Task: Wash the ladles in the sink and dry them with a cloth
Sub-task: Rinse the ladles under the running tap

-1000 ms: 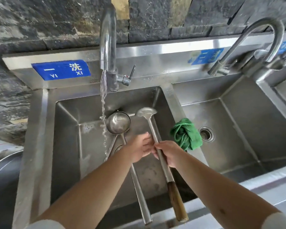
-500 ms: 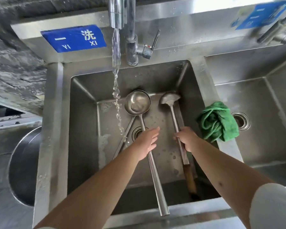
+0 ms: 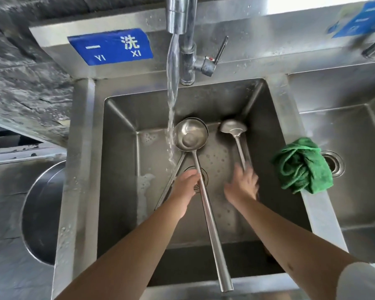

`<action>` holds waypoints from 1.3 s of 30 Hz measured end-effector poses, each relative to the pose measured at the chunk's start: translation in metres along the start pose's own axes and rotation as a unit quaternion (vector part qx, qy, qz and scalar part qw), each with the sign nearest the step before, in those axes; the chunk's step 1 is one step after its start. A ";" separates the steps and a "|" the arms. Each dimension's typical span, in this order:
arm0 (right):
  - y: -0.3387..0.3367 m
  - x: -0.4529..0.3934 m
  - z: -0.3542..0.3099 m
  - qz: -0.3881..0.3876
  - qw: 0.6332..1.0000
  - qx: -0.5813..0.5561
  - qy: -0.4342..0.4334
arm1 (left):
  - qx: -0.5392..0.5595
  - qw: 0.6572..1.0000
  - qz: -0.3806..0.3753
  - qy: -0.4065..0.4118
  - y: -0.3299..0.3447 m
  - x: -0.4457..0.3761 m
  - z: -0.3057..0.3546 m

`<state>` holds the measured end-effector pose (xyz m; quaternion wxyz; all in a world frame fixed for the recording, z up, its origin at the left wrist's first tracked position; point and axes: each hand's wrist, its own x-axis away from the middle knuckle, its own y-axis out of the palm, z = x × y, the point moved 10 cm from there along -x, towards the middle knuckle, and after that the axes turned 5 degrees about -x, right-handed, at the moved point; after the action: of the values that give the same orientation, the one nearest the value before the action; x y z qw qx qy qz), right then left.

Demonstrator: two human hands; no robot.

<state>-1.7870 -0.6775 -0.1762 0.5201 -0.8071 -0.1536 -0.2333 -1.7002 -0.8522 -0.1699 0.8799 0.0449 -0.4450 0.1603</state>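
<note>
A large steel ladle (image 3: pixel 191 135) lies in the left sink basin (image 3: pixel 121 169), its long handle reaching the front rim. Under it is a second ladle, its handle (image 3: pixel 171 180) angling down-left. A smaller ladle (image 3: pixel 233 126) rests near the basin's right wall. My left hand (image 3: pixel 185 188) curls its fingers onto the large ladle's handle above the drain. My right hand (image 3: pixel 243 185) is blurred with fingers spread, over the small ladle's handle; the handle's lower end is hidden by my arm. A crumpled green cloth (image 3: pixel 303 165) sits on the divider between the basins.
Water (image 3: pixel 171 105) runs from the faucet (image 3: pixel 178 14) just left of the large ladle's bowl. A second basin (image 3: pixel 355 191) with a drain lies to the right. A round metal basin (image 3: pixel 41 213) sits lower at the left. Foam spots the sink floor.
The small ladle went down into the basin by the right wall and my right hand loosened on its handle. My left hand dropped onto the large ladle's handle. The view tilted downward.
</note>
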 end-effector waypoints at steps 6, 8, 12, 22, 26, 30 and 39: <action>0.088 0.031 -0.054 -0.240 0.886 -0.371 0.140 | 0.063 0.997 -0.007 -0.052 -0.012 0.001 -0.007; 0.092 0.015 -0.062 -0.219 0.904 -0.340 0.135 | 0.062 0.995 -0.014 -0.074 -0.017 0.004 -0.009; 0.098 -0.030 -0.080 -0.189 0.913 -0.335 0.135 | 0.088 0.992 -0.016 -0.091 -0.038 0.005 -0.016; 0.109 -0.034 -0.090 -0.192 0.897 -0.368 0.150 | 0.077 0.993 -0.005 -0.085 -0.067 -0.021 -0.005; 0.086 0.019 -0.083 -0.241 0.878 -0.380 0.165 | 0.066 0.993 0.033 -0.090 -0.076 -0.024 0.008; 0.059 0.066 -0.077 -0.265 0.895 -0.325 0.153 | 0.071 0.995 0.065 -0.037 -0.098 -0.028 0.030; 0.025 0.080 -0.100 -0.324 0.840 -0.400 0.174 | 0.041 0.996 0.083 -0.015 -0.094 -0.005 0.040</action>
<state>-1.7288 -0.7786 -0.1173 0.0653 -0.7954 -0.2065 -0.5660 -1.7034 -0.9514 -0.1435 0.8543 0.0459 -0.4532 0.2503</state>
